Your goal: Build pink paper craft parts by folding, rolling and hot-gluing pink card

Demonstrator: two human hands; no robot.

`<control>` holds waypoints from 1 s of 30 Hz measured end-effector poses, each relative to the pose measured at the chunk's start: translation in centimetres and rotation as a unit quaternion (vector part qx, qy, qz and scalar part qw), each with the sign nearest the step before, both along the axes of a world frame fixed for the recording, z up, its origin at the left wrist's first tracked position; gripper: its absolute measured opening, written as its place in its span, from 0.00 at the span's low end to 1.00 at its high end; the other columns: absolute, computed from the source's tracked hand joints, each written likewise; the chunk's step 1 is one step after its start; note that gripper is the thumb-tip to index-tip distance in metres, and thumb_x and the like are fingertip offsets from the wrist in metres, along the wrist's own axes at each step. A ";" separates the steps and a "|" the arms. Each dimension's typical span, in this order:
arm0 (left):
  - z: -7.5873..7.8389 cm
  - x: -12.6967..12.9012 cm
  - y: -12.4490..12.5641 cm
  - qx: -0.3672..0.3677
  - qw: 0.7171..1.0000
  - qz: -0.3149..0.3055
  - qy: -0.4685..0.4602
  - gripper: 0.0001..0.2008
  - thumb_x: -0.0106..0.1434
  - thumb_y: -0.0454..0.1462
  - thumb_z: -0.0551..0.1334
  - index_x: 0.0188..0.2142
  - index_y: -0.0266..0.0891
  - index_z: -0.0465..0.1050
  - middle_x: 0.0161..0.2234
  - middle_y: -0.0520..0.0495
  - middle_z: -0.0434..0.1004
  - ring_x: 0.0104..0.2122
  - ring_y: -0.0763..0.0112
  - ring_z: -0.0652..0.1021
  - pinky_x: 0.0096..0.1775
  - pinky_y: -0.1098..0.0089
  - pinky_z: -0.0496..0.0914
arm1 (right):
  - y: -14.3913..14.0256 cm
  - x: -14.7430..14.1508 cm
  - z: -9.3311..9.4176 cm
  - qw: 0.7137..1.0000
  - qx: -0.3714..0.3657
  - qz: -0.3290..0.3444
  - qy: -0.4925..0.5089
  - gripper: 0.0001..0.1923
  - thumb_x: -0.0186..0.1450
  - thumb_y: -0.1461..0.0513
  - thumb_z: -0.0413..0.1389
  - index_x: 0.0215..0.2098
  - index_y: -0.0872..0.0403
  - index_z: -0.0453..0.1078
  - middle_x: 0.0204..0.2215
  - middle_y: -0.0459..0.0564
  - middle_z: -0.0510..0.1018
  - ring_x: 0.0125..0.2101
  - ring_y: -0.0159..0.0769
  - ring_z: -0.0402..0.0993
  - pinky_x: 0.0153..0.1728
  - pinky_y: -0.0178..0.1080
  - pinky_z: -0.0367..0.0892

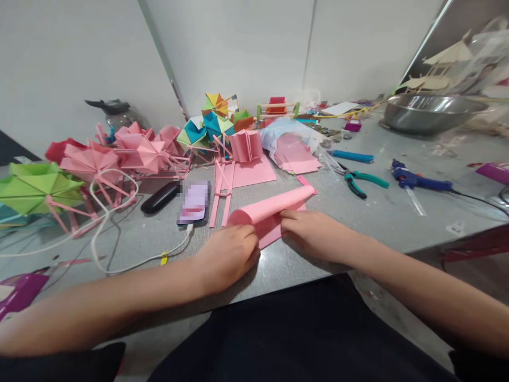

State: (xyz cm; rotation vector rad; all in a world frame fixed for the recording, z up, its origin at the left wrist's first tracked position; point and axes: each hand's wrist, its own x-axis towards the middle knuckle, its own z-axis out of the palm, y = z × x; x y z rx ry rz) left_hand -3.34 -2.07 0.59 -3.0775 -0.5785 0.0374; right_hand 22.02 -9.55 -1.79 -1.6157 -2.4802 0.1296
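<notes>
Both hands rolling pink paper sheet (274, 212) on table (377, 212).
L hand (228, 254) & R hand (314, 231) pinch sheet edge; loose grip could let roll spring open or crease.

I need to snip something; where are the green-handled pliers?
In the head view, the green-handled pliers lie on the table right of centre, beyond the right hand, between the pink paper stack and blue glue gun.
</notes>
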 end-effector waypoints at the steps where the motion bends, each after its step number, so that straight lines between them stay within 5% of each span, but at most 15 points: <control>1: -0.1 0.0 0.1 0.003 1.000 -0.010 -0.006 0.12 0.79 0.35 0.59 0.40 0.34 0.80 0.38 0.41 0.84 0.39 0.57 0.84 0.45 0.58 0.80 | 0.2 0.0 -0.2 1.000 0.020 0.005 -0.009 0.11 0.76 0.70 0.53 0.45 0.56 0.77 0.47 0.58 0.83 0.42 0.43 0.79 0.43 0.44 0.70; 10: -1.3 -1.0 -0.7 0.034 0.989 -0.123 -0.068 0.11 0.79 0.32 0.60 0.41 0.35 0.80 0.40 0.43 0.84 0.38 0.62 0.83 0.44 0.61 0.79 | -4.5 -1.2 -1.2 0.977 0.211 0.010 -0.038 0.12 0.72 0.73 0.55 0.36 0.54 0.76 0.33 0.50 0.79 0.34 0.41 0.73 0.37 0.43 0.63; 14: -1.5 -1.3 -1.6 0.064 0.986 -0.138 -0.068 0.09 0.76 0.28 0.61 0.41 0.34 0.81 0.41 0.43 0.85 0.39 0.61 0.84 0.44 0.60 0.80 | -7.0 -1.7 -1.8 0.973 0.228 -0.023 -0.013 0.16 0.70 0.76 0.52 0.33 0.52 0.75 0.32 0.49 0.80 0.32 0.41 0.75 0.34 0.43 0.65; 17: -1.1 -1.7 -2.6 0.083 0.985 -0.139 -0.056 0.10 0.74 0.26 0.60 0.41 0.33 0.81 0.42 0.40 0.86 0.40 0.58 0.85 0.45 0.59 0.82 | -8.2 -1.8 -2.1 0.976 0.217 -0.020 -0.011 0.17 0.70 0.75 0.51 0.41 0.55 0.80 0.37 0.52 0.84 0.35 0.44 0.80 0.36 0.44 0.72; 21: -1.2 -2.1 -4.8 0.082 0.989 -0.101 -0.076 0.12 0.77 0.31 0.58 0.46 0.30 0.82 0.44 0.36 0.87 0.42 0.53 0.86 0.47 0.55 0.83 | -9.4 -1.4 -2.6 0.977 0.212 -0.008 -0.016 0.15 0.78 0.62 0.54 0.55 0.61 0.80 0.49 0.62 0.87 0.47 0.51 0.86 0.44 0.48 0.82; 24: -1.9 -2.2 -6.1 0.054 0.993 -0.086 -0.067 0.21 0.81 0.40 0.59 0.61 0.23 0.76 0.55 0.28 0.86 0.53 0.48 0.86 0.57 0.53 0.82 | -9.8 -1.1 -3.1 0.979 0.204 0.003 -0.023 0.28 0.80 0.47 0.57 0.59 0.65 0.79 0.54 0.68 0.88 0.52 0.55 0.87 0.49 0.51 0.84; 30: -2.7 -2.1 -5.6 -0.045 0.997 -0.069 0.012 0.44 0.81 0.59 0.54 0.76 0.21 0.57 0.74 0.17 0.65 0.77 0.37 0.65 0.73 0.43 0.67 | -8.9 -0.5 -3.7 0.986 0.161 0.028 -0.021 0.48 0.74 0.33 0.58 0.65 0.70 0.77 0.59 0.77 0.83 0.58 0.64 0.85 0.57 0.58 0.82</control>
